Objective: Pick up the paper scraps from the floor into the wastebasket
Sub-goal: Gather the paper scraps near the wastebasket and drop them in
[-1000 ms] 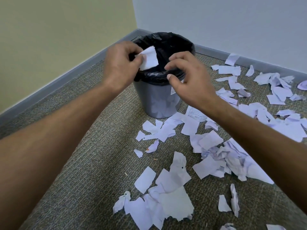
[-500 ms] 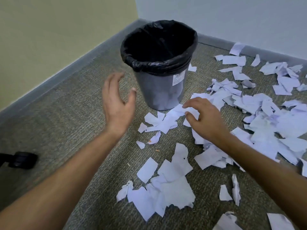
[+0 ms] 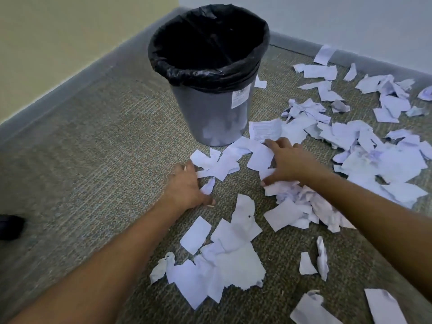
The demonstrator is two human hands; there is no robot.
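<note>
Down on carpet [image 3: 98, 146], beside wastebasket [image 3: 210, 113]: paper scraps [image 3: 217, 163] strewn in front and to right. Likely featherlight, limp, prone to slip flat; best raked into bunch, pinched at edges. Left hand [image 3: 187, 188] fingers loosely curled onto scrap edge, grip unclear. Right hand [image 3: 286, 163] fingers spread, pressing on scraps, nothing lifted yet.

So the wastebasket [image 3: 210, 90] stood upper centre of the frame, tucked near the corner where the two walls met. Paper scraps [image 3: 374, 141] were spread over the carpet [image 3: 93, 148] to its right and below it, down to the bottom edge. Both hands were low, just below the basket: left hand [image 3: 187, 188] touching a small scrap [image 3: 208, 187], right hand [image 3: 287, 162] on the pile's left edge.
</note>
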